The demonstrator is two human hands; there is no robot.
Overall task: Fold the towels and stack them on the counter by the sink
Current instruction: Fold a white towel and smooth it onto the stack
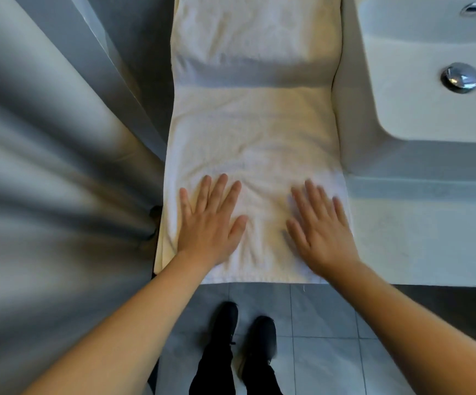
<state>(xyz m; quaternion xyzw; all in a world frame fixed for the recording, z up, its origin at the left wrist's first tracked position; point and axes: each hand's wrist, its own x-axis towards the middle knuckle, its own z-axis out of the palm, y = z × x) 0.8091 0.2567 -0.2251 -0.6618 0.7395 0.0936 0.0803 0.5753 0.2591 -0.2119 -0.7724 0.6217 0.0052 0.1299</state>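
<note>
A white towel (255, 132) lay spread in a long strip down the middle of the frame, on the pale counter (419, 238) just left of the sink (430, 109), which filled the upper right. Its long axis ran from the lower centre straight up toward the top edge — away from the person — with its near short edge lying along the counter's front lip. A shadowed crease crossed it in the upper part of the frame. The left hand (211, 223) and the right hand (320, 232) both rested flat on the near end, fingers straight and slightly spread, gripping nothing; the right one looked blurred. A grey curtain (54, 166) filled the left side, and black shoes (245, 329) stood on the tiled floor (325, 352) at the bottom. The likely trouble from here: the near end sat right at the lip, so a pull toward the body could drag the cloth off — or an uneven push could leave the strip skewed and the fold crooked.
</note>
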